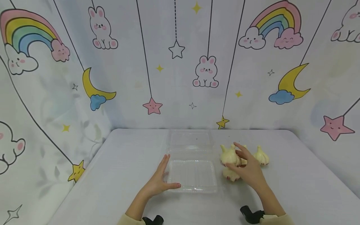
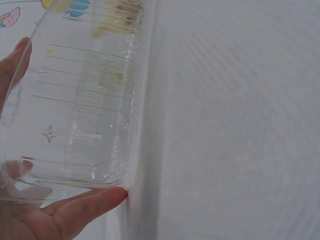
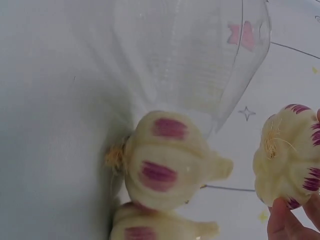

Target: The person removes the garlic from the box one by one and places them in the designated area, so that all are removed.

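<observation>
A clear plastic clamshell box point(image 1: 192, 187) lies unfolded on the table, its lid point(image 1: 189, 140) laid back on the far side. My left hand point(image 1: 157, 184) touches the box's left side, thumb and fingers spread fairly straight; in the left wrist view the thumb is along the wall of the box point(image 2: 75, 140). To the right of the box, my right hand point(image 1: 250, 172) grips a garlic bulb point(image 1: 228, 155) with purple patches, lifted over the others. The right wrist view has this held garlic bulb point(image 3: 280, 165) at its right, fingertips on its side.
Below the held one, another garlic bulb point(image 1: 230, 175) sits on the white table point(image 1: 126, 156). One more garlic bulb point(image 1: 261, 156) stands farther right, and part of another shows behind my right hand. A printed cloth backdrop point(image 1: 180, 78) rises at the table's far edge.
</observation>
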`<state>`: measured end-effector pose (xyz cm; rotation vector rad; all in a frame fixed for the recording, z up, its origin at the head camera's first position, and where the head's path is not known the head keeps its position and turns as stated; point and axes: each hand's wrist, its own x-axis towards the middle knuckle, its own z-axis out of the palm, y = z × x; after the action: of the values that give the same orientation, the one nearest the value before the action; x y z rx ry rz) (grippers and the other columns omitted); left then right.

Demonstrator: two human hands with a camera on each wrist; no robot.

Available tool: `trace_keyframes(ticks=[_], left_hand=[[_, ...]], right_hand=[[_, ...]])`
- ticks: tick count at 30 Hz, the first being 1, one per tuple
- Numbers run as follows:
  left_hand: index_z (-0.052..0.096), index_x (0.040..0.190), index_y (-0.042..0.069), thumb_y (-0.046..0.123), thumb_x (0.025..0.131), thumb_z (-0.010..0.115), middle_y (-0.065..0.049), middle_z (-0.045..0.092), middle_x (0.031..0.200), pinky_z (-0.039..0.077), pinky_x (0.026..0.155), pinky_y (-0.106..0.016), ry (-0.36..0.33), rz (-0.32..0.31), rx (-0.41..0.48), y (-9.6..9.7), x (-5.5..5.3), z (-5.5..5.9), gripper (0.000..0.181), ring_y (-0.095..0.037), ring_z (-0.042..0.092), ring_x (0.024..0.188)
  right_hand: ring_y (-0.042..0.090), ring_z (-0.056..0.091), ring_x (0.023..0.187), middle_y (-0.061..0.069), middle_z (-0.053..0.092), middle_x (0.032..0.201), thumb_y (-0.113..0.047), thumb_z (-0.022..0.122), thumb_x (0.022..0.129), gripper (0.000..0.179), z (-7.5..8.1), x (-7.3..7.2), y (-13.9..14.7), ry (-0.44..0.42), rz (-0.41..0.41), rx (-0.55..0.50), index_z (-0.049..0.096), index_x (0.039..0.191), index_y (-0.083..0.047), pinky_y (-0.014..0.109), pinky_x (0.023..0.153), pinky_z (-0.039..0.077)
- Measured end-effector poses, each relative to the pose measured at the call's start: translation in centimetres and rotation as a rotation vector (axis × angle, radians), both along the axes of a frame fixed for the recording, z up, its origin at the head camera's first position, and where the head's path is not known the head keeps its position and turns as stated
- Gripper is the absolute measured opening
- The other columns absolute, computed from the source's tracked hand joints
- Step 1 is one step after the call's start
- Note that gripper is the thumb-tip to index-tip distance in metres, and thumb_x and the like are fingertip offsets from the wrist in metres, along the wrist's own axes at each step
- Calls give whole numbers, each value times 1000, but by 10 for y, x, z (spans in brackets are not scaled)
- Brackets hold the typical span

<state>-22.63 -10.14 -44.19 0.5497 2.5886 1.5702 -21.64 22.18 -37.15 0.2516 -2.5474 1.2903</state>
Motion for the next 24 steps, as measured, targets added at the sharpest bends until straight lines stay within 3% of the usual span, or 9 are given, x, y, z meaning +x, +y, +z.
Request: trace_keyframes(ticks=[4,10,12,19,24], left_hand=[[5,148,17,27,67,82,-17,-3,152,29,97,-62,-4,4,-5,0,0,0,112,-47,19,130],[5,148,18,26,67,82,-17,-3,151,29,97,-63,-3,6,-9,0,0,0,113,-48,23,129],[5,148,18,26,66,82,-17,-3,152,29,97,-63,-3,3,-2,0,0,1,113,-48,23,129],[5,148,18,25,66,83,-17,-3,152,31,97,-61,1,-7,15,-1,1,2,113,-49,27,126],[5,148,19,25,67,82,-17,-4,152,31,97,-61,-2,-9,16,-1,1,2,113,-49,28,126]], right_hand=[[35,51,108,26,51,123,-24,75,77,76,1,1,15,15,-40,45,35,141,-17,20,68,50],[42,51,106,29,51,121,-21,75,77,75,0,3,33,75,-86,97,35,141,-13,40,71,53],[45,51,106,31,51,120,-20,74,77,75,-2,3,38,92,-91,107,35,141,-12,41,70,53],[46,51,104,32,51,119,-19,75,77,75,-6,0,55,128,-114,132,35,140,-10,14,61,48],[46,50,106,32,51,120,-20,74,78,75,-9,-2,67,112,-131,143,34,141,-11,9,60,45]])
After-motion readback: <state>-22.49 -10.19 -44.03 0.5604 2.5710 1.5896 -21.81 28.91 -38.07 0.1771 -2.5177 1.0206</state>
